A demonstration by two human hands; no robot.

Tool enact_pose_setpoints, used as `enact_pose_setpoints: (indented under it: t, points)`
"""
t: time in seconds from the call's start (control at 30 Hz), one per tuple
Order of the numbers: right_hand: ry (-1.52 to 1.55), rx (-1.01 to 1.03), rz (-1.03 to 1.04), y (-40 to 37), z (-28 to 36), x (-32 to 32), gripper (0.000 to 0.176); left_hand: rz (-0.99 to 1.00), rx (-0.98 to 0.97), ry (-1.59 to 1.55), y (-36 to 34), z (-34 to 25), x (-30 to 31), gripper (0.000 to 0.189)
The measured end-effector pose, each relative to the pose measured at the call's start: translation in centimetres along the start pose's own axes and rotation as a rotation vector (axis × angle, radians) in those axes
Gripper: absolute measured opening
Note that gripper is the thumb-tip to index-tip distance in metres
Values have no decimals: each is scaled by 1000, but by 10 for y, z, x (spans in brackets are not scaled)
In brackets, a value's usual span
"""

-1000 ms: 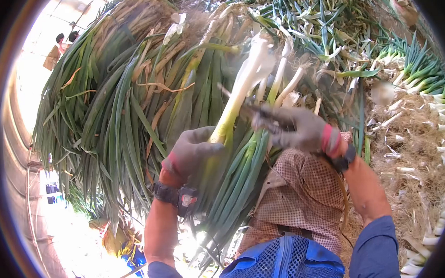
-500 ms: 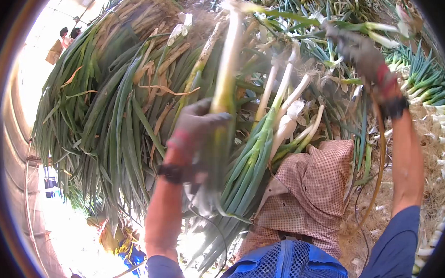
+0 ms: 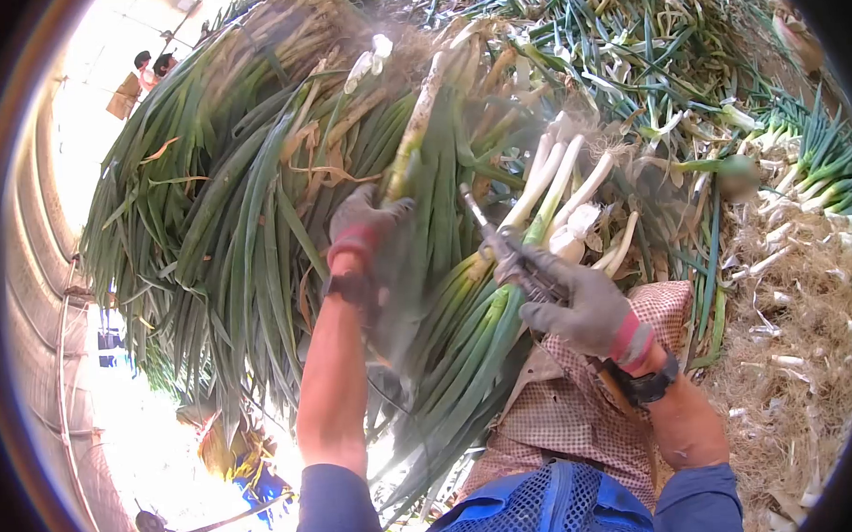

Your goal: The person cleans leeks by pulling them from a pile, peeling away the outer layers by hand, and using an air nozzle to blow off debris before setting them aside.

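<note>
Fingers, left hand (image 3: 363, 221): curled round one leek (image 3: 419, 121), against the leek heap (image 3: 208, 208); likely light, firm-shanked, easily bruised, best held where white turns green. Fingers, right hand (image 3: 587, 307): wrapped on nozzle tool (image 3: 502, 248), right of heap. Outermost: loose roots (image 3: 784, 300), farther right of heap.

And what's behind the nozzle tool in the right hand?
Around the nozzle tool, green leaves and pale stalks show behind it. Whatever lies directly behind its body and the right hand is covered, so I can't tell.
</note>
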State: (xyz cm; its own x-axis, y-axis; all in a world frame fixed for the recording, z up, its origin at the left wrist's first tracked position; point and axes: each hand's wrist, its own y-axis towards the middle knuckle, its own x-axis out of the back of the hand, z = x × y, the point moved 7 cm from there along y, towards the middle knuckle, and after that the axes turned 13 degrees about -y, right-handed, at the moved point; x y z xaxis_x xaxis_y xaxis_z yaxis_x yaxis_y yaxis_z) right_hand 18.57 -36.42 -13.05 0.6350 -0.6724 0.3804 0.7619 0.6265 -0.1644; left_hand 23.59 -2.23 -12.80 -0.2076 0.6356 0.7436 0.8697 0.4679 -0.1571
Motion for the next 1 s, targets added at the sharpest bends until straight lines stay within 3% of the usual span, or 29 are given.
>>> enact_pose_setpoints:
  t: [0.03,0.07,0.17,0.27,0.37,0.57,0.67,0.77,1.0]
  points:
    - [-19,32,-1,0,0,-7,77,120,63,-150,-13,-3,-10,68]
    - [-16,25,-1,1,-4,-13,77,109,21,-11,-32,-15,-18,71]
    - [-77,-3,-116,4,-7,-12,77,-35,-103,371,-70,-30,-46,68]
    - [-176,-81,17,-3,2,-14,78,-103,-199,222,-64,-15,-57,68]
    - [-283,-57,-46,4,-1,-20,77,-110,-224,284,-58,-10,-63,61]
    - [-308,-157,40,1,-5,-17,77,-328,-495,512,-83,-45,-62,41]
    - [-349,-167,-71,21,-22,-14,79,-237,-532,533,-81,-43,-79,37]
    - [-357,-175,55,9,-13,-16,80,-117,-459,622,-75,-35,-94,34]
    - [-302,-195,-55,53,-37,-2,79,-50,-401,750,-60,-42,-110,37]
